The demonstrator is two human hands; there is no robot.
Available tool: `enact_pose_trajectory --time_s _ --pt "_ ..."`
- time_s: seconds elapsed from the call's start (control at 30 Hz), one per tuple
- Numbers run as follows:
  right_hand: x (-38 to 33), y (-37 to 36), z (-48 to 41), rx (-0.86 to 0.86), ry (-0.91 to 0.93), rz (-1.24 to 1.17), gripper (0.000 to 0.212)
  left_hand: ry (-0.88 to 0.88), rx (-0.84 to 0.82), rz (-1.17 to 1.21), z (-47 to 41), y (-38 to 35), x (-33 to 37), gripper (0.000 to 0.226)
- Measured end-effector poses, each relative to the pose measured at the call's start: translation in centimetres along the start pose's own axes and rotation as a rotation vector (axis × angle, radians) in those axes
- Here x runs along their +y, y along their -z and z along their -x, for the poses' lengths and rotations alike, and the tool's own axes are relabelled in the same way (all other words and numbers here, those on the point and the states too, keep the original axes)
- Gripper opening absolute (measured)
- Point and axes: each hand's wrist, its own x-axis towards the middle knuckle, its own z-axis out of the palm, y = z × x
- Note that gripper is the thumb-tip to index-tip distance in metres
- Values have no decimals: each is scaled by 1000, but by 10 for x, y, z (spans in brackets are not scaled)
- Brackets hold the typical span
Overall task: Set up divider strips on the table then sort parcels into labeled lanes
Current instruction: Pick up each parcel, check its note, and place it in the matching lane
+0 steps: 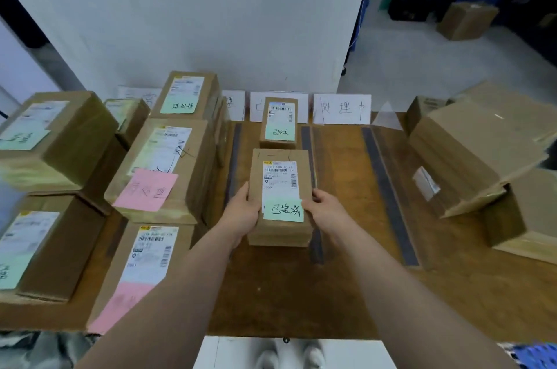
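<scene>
Green note, front parcel: handwritten "已完成". Rear note, rear parcel: "已完", last character unclear. Box note, tall box: "待处理". White sign, back of bench: "处理中". Pink note: writing blurred. Shipping label: barcodes, print too small to read.

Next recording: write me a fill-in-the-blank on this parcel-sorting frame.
The left hand and right hand hold a parcel whose handwritten note is ___.
The large box left of it bears a ___ sticky note.
Between the divider strips lie ___ parcels.
Missing words: green, pink, two.
</scene>
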Motion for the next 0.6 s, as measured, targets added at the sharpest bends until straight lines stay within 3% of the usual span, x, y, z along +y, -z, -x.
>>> enact_pose_trajectory --time_s 0.6 --pt "14 -10 -39 58 12 93 42 76 76 -68 -28 -14 -22 67"
